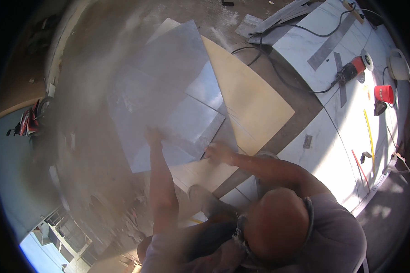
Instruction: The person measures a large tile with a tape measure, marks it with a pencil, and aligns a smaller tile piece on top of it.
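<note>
A large glossy grey tile (146,91) lies over a beige sheet (255,100), its surface reflecting the sky and veiled by haze. My left hand (155,136) rests on the grey tile with its blurred fingers laid out. By the tile's near right edge, my right hand (221,153) has its fingers curled; whatever is between them is too blurred to make out. Beside that hand a narrow grey strip (211,135) runs along the edge, with a dark line between it and the shinier surface.
On white marbled tiles (314,132) at the right lies a red and black angle grinder (352,69) with its black cord (282,75). A red cup (384,94), a white vessel (398,65) and a yellow strip (369,136) are nearby. Stacked tile offcuts (282,18) lie at the back.
</note>
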